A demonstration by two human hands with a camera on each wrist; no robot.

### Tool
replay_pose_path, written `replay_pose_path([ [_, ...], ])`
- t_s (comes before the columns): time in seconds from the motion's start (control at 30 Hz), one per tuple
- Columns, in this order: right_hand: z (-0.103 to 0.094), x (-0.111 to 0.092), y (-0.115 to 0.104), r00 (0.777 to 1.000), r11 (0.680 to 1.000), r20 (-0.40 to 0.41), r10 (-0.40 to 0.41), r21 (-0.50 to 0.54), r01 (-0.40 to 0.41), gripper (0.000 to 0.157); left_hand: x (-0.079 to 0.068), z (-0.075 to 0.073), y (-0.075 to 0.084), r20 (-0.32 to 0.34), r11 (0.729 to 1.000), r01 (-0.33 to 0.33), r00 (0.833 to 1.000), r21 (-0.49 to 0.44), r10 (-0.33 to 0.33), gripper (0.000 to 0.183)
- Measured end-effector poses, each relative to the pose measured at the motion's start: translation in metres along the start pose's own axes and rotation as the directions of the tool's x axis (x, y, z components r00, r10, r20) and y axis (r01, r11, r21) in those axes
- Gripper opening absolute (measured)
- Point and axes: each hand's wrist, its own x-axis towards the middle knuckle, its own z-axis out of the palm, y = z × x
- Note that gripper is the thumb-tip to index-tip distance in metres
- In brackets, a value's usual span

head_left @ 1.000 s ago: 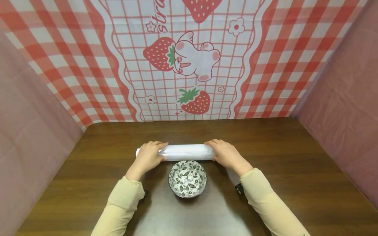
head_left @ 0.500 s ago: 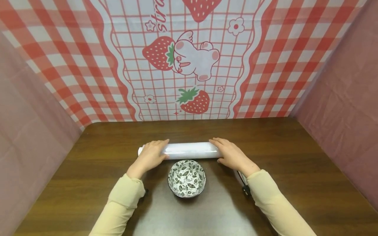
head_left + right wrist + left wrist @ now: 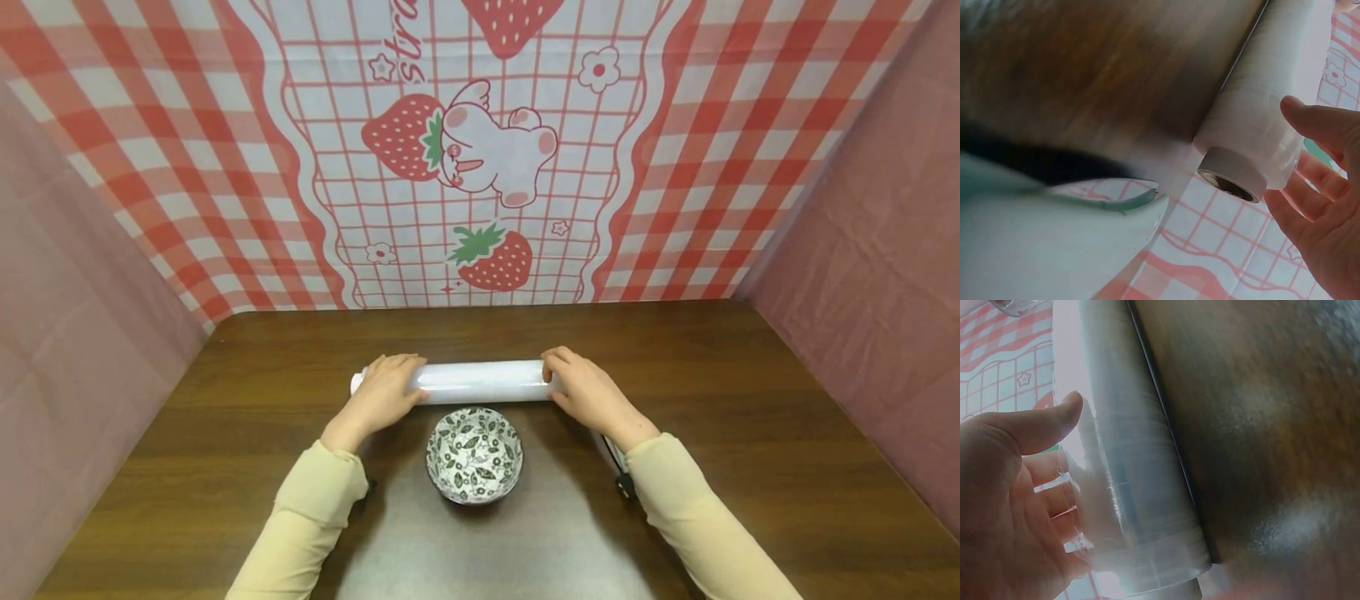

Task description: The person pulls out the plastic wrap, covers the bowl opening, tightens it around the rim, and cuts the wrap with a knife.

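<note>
Roll (image 3: 480,382) farther forward, against both hands (image 3: 382,391) (image 3: 590,395)

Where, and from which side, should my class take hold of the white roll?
Probably near both ends of the roll, from above. It is long, round and runs crosswise, so a grip at each end should keep it level; the bowl crowds its middle on the near side.

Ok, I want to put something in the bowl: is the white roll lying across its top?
No, in the head view the white roll is beyond the bowl, whose patterned inside shows uncovered.
</note>
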Motion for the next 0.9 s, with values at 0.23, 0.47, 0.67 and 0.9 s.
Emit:
replay_pose_path([
  [0.23,-0.0006,-0.0020,0.0004,1.000,1.000,0.008,0.007,0.015,-0.007,0.016,-0.0019,-0.0003,0.0004,0.003,1.000,0.008,1.000,0.002,-0.008,0.053],
  [0.47,0.0001,-0.0017,0.0008,1.000,1.000,-0.012,-0.028,-0.006,0.028,0.013,-0.0031,0.0018,-0.0018,0.002,1.000,0.003,1.000,0.004,-0.003,0.052],
  [0.67,0.0009,-0.0033,0.0017,0.998,0.999,-0.030,-0.052,0.001,0.052,0.011,-0.0031,0.0020,-0.0020,0.000,1.000,0.002,1.000,0.003,-0.002,0.052],
  [0.9,0.0002,-0.0033,0.0024,0.997,0.997,-0.008,-0.073,-0.001,0.073,0.017,-0.0042,0.0020,-0.0009,-0.009,1.000,-0.002,1.000,0.010,0.002,0.051],
])
